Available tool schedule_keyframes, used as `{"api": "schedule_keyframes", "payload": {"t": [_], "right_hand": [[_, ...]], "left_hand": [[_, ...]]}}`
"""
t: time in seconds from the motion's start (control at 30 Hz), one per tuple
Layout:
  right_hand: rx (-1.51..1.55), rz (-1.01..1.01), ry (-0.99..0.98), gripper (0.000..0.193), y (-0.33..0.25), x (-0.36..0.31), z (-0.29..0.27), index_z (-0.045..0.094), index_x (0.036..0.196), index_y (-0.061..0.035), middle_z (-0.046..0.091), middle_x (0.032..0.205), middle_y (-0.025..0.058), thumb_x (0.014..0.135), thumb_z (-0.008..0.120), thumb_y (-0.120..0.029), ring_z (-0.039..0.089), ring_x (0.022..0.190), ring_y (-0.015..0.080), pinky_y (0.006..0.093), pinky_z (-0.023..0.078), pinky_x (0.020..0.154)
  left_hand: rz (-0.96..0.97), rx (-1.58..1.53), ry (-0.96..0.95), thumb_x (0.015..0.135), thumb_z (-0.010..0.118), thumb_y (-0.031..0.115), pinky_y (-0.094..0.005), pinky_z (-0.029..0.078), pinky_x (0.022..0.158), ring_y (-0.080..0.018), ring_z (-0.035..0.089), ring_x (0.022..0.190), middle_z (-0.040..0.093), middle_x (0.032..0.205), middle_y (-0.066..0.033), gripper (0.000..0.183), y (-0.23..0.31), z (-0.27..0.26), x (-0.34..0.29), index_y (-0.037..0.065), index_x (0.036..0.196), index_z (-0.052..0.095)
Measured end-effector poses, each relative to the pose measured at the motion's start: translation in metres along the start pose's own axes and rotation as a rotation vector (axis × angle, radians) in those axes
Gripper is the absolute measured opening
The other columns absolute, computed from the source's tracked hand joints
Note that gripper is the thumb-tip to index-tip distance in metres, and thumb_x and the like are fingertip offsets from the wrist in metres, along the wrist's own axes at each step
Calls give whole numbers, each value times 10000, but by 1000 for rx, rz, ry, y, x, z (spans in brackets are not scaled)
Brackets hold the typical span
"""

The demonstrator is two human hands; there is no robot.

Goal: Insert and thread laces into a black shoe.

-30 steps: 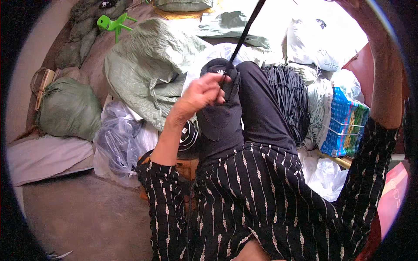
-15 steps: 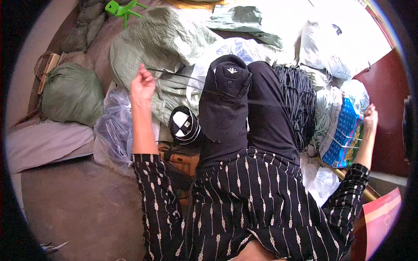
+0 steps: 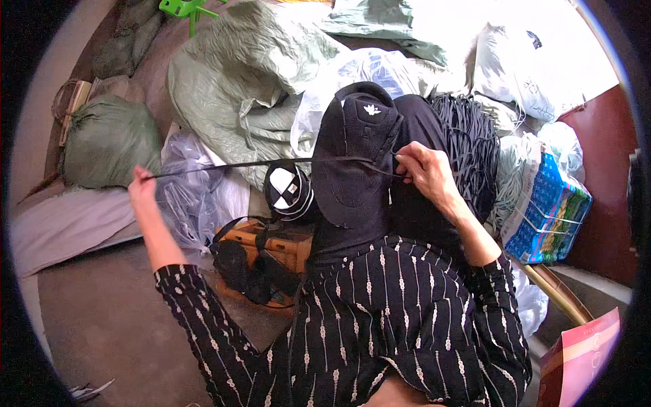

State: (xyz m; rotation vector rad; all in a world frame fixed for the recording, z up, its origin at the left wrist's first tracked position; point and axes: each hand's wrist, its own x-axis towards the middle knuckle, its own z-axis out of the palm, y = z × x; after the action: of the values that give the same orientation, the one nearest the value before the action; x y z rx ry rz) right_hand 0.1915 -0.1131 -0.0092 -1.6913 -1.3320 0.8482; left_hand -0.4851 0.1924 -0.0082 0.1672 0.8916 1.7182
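Note:
A black shoe upper (image 3: 356, 176) with a small white emblem lies on my left thigh. A long black shoelace (image 3: 251, 163) is drawn out across it, nearly straight. Out to the left, my left hand (image 3: 142, 186) is closed on one end of the lace. My right hand (image 3: 430, 178) pinches the lace just right of the upper, over my right thigh. How the lace passes through the upper is too fine to make out. Beside my right knee hangs a thick bundle of black laces (image 3: 468, 152).
Left of my thigh are a black-and-white rounded thing (image 3: 288, 190) and a brown wooden stool (image 3: 291, 247) with black straps. Around lie a clear plastic bag (image 3: 186, 183), green sacks (image 3: 112, 142), a blue-patterned pack (image 3: 539, 210) and a green plastic chair (image 3: 183, 8).
My right hand has come in from the far right to the upper. My left hand has moved left and lower, and the lace now stretches leftward.

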Motion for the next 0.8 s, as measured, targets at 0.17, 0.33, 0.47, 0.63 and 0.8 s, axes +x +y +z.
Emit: {"api": "schedule_keyframes", "payload": {"t": [0.17, 0.33, 0.47, 0.63, 0.8], "right_hand": [[12, -61, -31, 137, 10, -3, 7, 611, 888, -8, 647, 683, 128, 865, 591, -142, 656, 612, 210, 323, 496, 557], [-32, -71, -89, 186, 13, 5, 16, 606, 847, -6, 635, 651, 110, 868, 587, -190, 639, 606, 176, 304, 486, 568], [111, 42, -179, 225, 5, 9, 7, 603, 816, 4, 636, 642, 93, 881, 567, -209, 629, 609, 144, 291, 486, 567], [-87, 54, -214, 212, -14, 18, 3, 603, 775, 9, 639, 658, 131, 842, 568, -189, 629, 579, 209, 323, 493, 541], [-897, -502, -4, 148, -19, 17, 20, 556, 701, 2, 612, 648, 191, 794, 545, -113, 633, 644, 348, 423, 500, 561]], "left_hand": [[340, 356, 53, 907, 547, 148, -208, 328, 424, -74, 423, 544, 584, 774, -57, 151, 28, -35, -70, 3, 930, 583], [244, 766, -364, 881, 590, 179, -159, 296, 443, -15, 380, 544, 631, 924, -64, 256, -135, 22, -174, 52, 1100, 562], [393, 1086, -755, 888, 537, 172, -246, 489, 692, -109, 593, 743, 636, 892, -47, 188, -262, 95, -287, 32, 994, 603], [748, 1294, -1070, 826, 617, 70, -383, 489, 611, -296, 625, 690, 630, 760, -115, 79, -343, 137, -360, 65, 895, 580], [855, 1323, -1023, 811, 631, 51, -345, 503, 608, -285, 648, 723, 645, 777, -111, 97, -350, 126, -363, 47, 903, 599]]}}
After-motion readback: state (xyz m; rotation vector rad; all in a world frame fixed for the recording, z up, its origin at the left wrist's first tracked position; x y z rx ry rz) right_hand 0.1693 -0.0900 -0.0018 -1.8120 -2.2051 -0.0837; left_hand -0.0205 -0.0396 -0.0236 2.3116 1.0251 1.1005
